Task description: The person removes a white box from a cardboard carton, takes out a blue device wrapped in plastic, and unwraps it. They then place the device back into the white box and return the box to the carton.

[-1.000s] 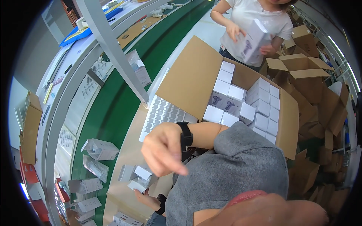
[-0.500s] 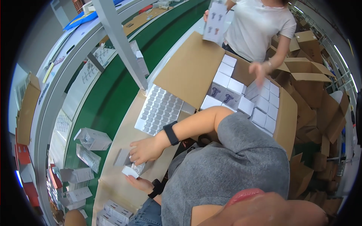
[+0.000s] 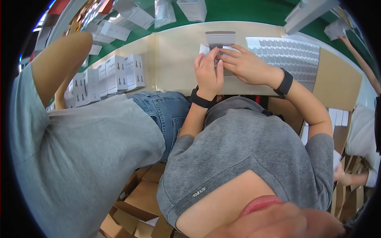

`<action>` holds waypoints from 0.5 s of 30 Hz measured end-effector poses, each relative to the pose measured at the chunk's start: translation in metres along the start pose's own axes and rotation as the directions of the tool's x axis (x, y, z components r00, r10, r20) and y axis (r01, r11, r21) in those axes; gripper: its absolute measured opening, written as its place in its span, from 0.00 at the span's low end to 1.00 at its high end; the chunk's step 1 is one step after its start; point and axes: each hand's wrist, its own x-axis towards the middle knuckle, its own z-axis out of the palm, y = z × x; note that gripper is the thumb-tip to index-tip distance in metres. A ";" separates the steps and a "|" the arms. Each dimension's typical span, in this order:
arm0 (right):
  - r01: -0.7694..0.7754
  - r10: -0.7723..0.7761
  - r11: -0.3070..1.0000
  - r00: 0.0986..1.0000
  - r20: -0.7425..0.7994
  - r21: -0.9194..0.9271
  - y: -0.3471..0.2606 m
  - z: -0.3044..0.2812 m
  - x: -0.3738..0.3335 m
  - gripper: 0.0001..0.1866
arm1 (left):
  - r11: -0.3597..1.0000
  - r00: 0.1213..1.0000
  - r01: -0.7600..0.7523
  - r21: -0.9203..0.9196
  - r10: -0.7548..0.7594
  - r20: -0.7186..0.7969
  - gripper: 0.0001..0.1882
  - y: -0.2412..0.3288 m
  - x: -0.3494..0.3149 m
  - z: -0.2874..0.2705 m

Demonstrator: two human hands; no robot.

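Open white box [image 3: 220,38] on the table [image 3: 176,59] is partly covered by left grip [image 3: 208,74] and right grip [image 3: 249,66]. Both are seen loosely curled over it; what is held cannot be told.

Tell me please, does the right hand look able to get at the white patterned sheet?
Probably yes: the right hand is at the small open box, and the white patterned sheet lies just to its right, with nothing visible between.

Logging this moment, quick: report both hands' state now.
Left hand: at the open white box; grip cannot be told.
Right hand: over the same box; grip cannot be told.
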 end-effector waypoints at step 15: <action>-0.205 0.239 0.959 0.955 -0.174 0.195 -0.004 0.001 -0.016 0.07 | 0.960 0.977 -0.145 0.239 0.100 0.188 0.08 0.006 0.008 -0.030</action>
